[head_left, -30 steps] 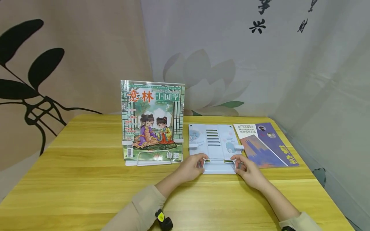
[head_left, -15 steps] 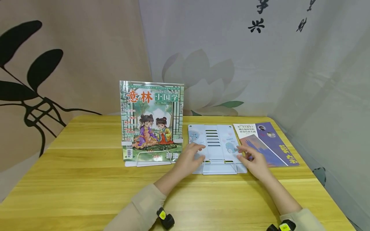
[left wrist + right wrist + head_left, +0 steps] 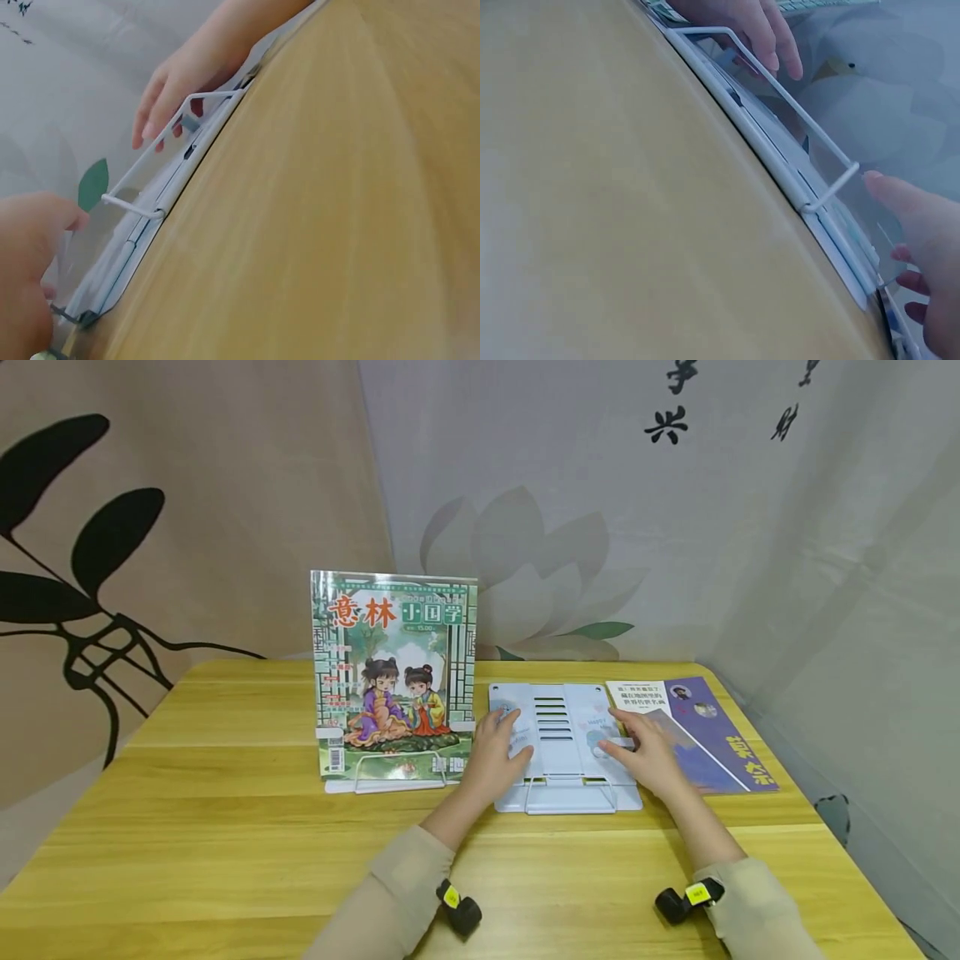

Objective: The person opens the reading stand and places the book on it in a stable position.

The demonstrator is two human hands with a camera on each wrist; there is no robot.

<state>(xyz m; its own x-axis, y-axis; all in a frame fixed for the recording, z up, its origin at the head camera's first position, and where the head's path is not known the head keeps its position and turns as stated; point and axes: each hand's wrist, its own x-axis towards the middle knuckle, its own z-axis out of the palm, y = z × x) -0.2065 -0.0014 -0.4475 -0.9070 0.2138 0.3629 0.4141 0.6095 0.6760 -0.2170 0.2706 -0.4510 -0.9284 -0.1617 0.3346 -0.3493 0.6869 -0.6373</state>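
A light blue book stand (image 3: 553, 760) with slots down its middle lies low on the table. Its white wire rest (image 3: 570, 812) stands up along the front edge, as both wrist views show. My left hand (image 3: 491, 756) is over the stand's left side, fingers spread and thumb pointing inward. Over the right side is my right hand (image 3: 651, 752), with its thumb reaching onto the panel near a small white page clip (image 3: 618, 743). In the right wrist view, its fingers (image 3: 911, 281) are close to the stand's side edge. The left page clip is hidden by my left hand.
Left of the stand, a green illustrated magazine (image 3: 393, 677) stands upright on another stand with its own wire rest (image 3: 401, 789). A purple and white book (image 3: 701, 727) lies flat at the right, partly behind my right hand. A printed curtain (image 3: 525, 527) hangs behind the wooden table (image 3: 225, 827).
Both hands have let go of the wire rest's sides and moved up and back over the stand's panel. The stand and magazine stay where they were.
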